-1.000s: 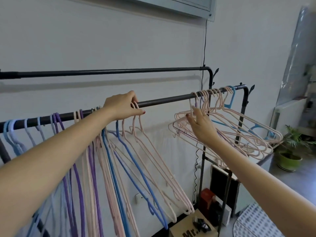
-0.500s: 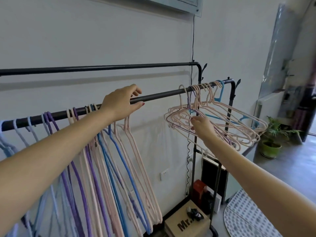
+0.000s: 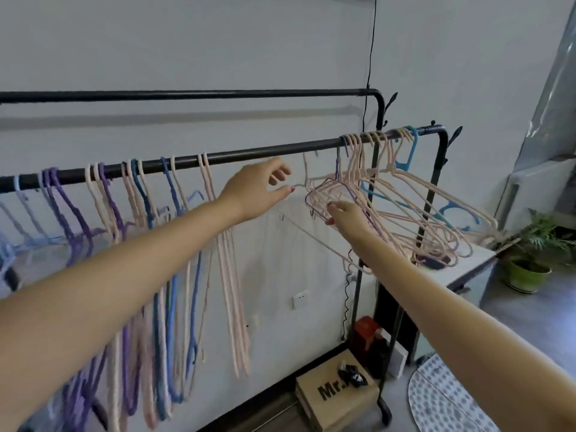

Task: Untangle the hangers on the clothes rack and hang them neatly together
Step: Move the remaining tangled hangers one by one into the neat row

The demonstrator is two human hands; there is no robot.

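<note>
Pulling one pink hanger out of the tangle at the rail's right end.

Left hand (image 3: 258, 190) below the rail (image 3: 249, 155), fingers loosely spread, thumb and forefinger at a freed hook, grip unclear. Right hand (image 3: 344, 215) grips the tangle (image 3: 389, 207). Sorted hangers (image 3: 140, 194) hang left. Next, likely: lift the hook clear, rehang beside the sorted ones.

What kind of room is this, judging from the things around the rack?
Probably a room in a home or a small workspace, used for laundry or storage: a black clothes rack full of hangers, a cardboard box on the floor, and a potted plant.
</note>
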